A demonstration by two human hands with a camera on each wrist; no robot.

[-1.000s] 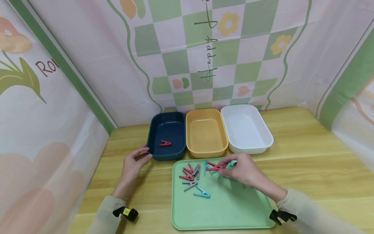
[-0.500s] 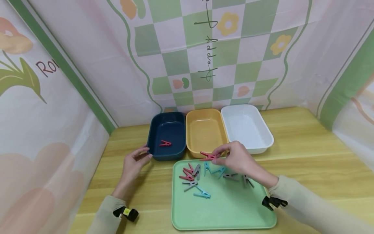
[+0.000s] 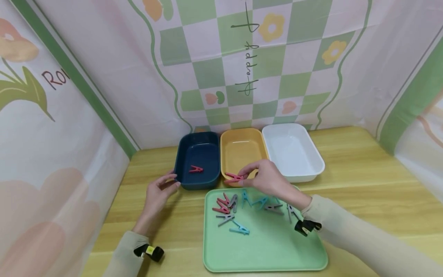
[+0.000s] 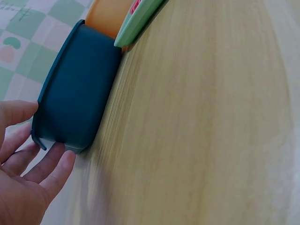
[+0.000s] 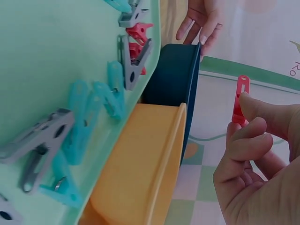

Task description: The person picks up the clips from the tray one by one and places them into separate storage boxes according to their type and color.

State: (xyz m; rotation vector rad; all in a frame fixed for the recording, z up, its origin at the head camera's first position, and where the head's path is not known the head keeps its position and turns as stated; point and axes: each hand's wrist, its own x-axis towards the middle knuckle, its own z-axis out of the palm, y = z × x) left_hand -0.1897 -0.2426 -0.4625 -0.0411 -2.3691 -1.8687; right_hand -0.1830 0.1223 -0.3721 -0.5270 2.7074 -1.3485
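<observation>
1. Head view: your right hand held a red peg off the bench, its fingers pinched together on one end, with the peg's two legs pointing left. From this angle the peg showed against the near edge of the yellow tub. Your left hand had its fingers loosely parted, gripping nothing, the tips touching the near left corner of the dark blue tub. A second red peg lay inside that tub. The white tub stood to the right of the yellow one, the three in a row. Nearer you, a green tray carried loose pegs in red, grey and light blue, mostly towards its far side.

2. Left wrist view: your left fingers were spread around the end of the dark blue tub, thumb at the rim and other fingertips near the end wall. The tub sat on the bench, with the yellow tub and a corner of the tray beyond.

3. Right wrist view: your right thumb and index finger pinched the red peg, the other fingers curled in. The peg was clear of the tubs and tray.
</observation>
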